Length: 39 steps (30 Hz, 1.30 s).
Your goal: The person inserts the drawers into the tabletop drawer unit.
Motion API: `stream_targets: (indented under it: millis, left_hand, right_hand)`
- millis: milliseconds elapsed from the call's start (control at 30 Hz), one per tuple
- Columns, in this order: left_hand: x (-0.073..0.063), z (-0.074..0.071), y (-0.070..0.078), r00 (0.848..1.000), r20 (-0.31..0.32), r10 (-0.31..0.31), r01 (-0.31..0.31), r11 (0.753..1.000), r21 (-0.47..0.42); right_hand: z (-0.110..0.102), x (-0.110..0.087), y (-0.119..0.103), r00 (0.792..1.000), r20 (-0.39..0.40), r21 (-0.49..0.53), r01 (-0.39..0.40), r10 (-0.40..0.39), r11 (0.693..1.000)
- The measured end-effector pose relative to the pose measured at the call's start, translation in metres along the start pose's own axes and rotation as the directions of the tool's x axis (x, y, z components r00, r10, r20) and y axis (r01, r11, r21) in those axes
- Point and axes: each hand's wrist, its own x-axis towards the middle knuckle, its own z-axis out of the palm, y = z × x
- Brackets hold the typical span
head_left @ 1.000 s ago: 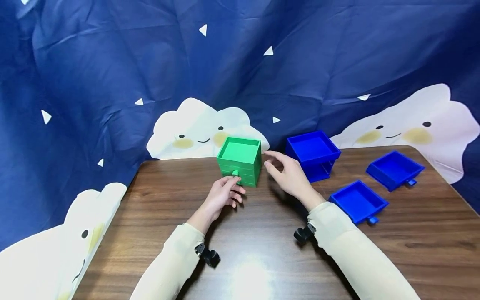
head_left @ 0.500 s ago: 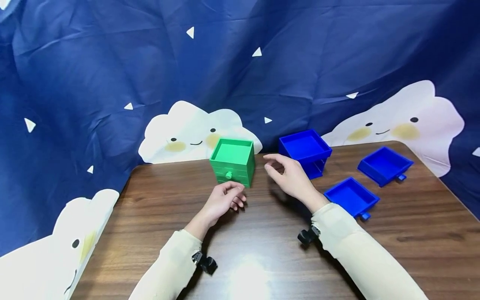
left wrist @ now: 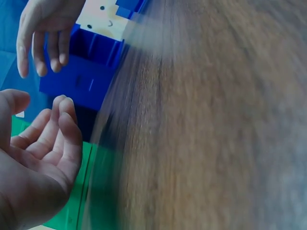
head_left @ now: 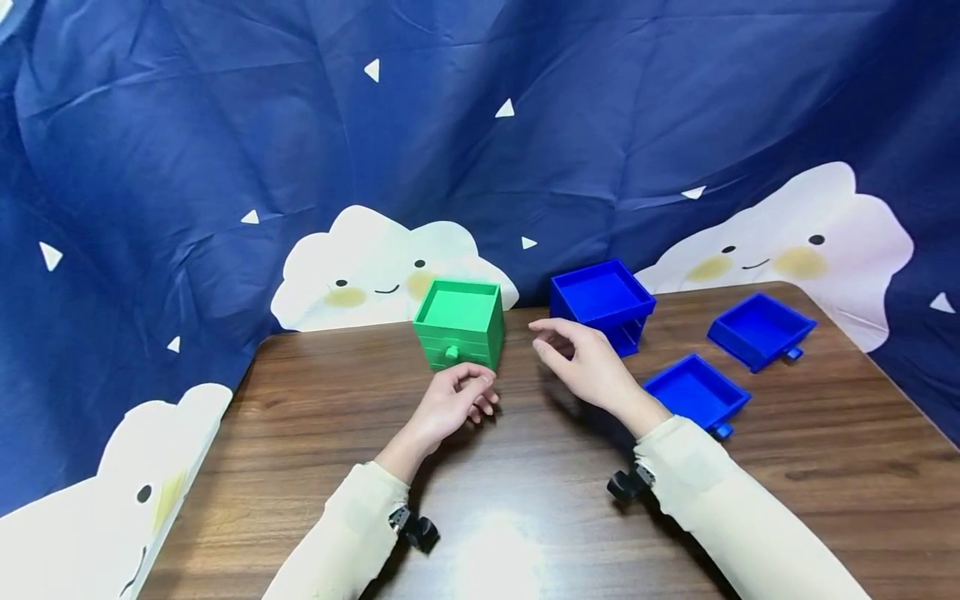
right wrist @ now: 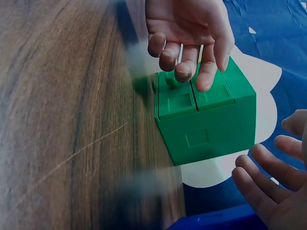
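A green drawer box with a shallow tray top and a round front knob stands at the table's back edge. In front of it hovers my left hand, its fingers loosely bent around nothing. My right hand is between the green box and the blue drawer cabinet, fingers relaxed and holding nothing. The right wrist view shows the green box from its side, apart from the right fingers. The blue cabinet has an empty lower opening, partly hidden by the right hand.
Two blue drawers with small knobs lie out on the wooden table: a nearer drawer beside the right forearm and a farther drawer toward the right edge. A dark blue curtain with cloud prints hangs behind.
My left hand has let go of the green box's knob and drawn back slightly toward me. The right hand has stayed nearly in place. The view has shifted a little.
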Motion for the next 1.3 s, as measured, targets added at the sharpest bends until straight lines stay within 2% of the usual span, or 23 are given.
stream_targets:
  millis: [367, 633, 933, 1100, 1300]
  left_hand:
    - [0.006, 0.013, 0.005, 1.000, 0.023, 0.014, -0.015, 1.000, 0.016]
    - [0.010, 0.020, 0.007, 0.998, 0.039, 0.057, -0.059, 0.997, 0.040]
    - [0.013, 0.031, 0.008, 0.997, 0.043, 0.067, -0.069, 0.996, 0.058]
    - [0.018, 0.038, 0.009, 0.994, 0.044, 0.097, -0.098, 0.994, 0.037]
    - [0.024, 0.042, 0.010, 0.993, 0.016, 0.113, -0.113, 0.993, 0.020]
  right_hand:
    - [-0.015, -0.014, -0.007, 0.999, 0.017, -0.007, 0.035, -0.035, 0.999]
    - [-0.025, -0.023, -0.009, 0.998, 0.030, -0.036, 0.056, -0.055, 0.998]
    - [-0.033, -0.039, -0.002, 0.998, 0.006, -0.026, 0.061, -0.061, 0.998]
    - [-0.039, -0.045, 0.003, 0.999, 0.000, -0.037, 0.054, -0.054, 0.998]
    - [-0.045, -0.051, 0.008, 0.999, 0.006, -0.035, 0.043, -0.043, 0.998]
